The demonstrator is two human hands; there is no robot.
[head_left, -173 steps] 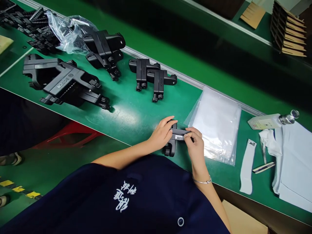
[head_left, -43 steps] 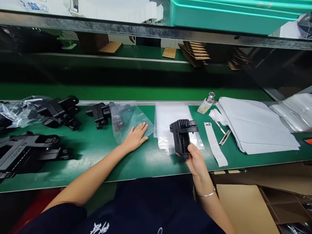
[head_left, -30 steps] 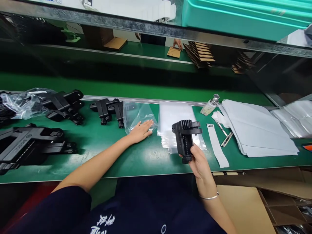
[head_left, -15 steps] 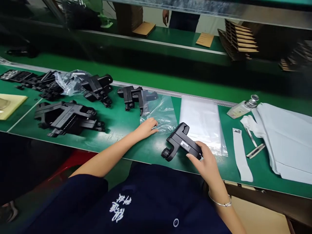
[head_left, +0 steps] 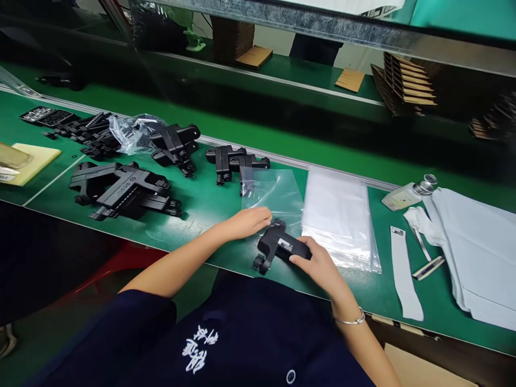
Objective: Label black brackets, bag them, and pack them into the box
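Note:
In my right hand (head_left: 318,260) is a black plastic bracket-like part (head_left: 288,244) with a small white label on its upper face. Its arms point left, toward my other hand. My left hand (head_left: 252,221) has its fingers pinched together at the near edge of a clear plastic bag (head_left: 278,188), beside the upper end of the part. The bag lies flat on the green bench and partly covers the end of another black part (head_left: 252,161). Just right of the bag is a stack of clear bags (head_left: 336,215).
Black parts (head_left: 124,188) are heaped at left, with smaller black pieces (head_left: 97,131) and crumpled plastic (head_left: 135,131) behind. At right are a bottle (head_left: 405,194), a white label strip (head_left: 405,279), a blade-like tool (head_left: 428,267) and white sheets (head_left: 479,247). A metal rail (head_left: 290,164) edges the bench.
My right hand has brought the black part left and turned it, closer to my left hand. My left hand has shifted slightly right and down at the bag's edge. The camera view has shifted.

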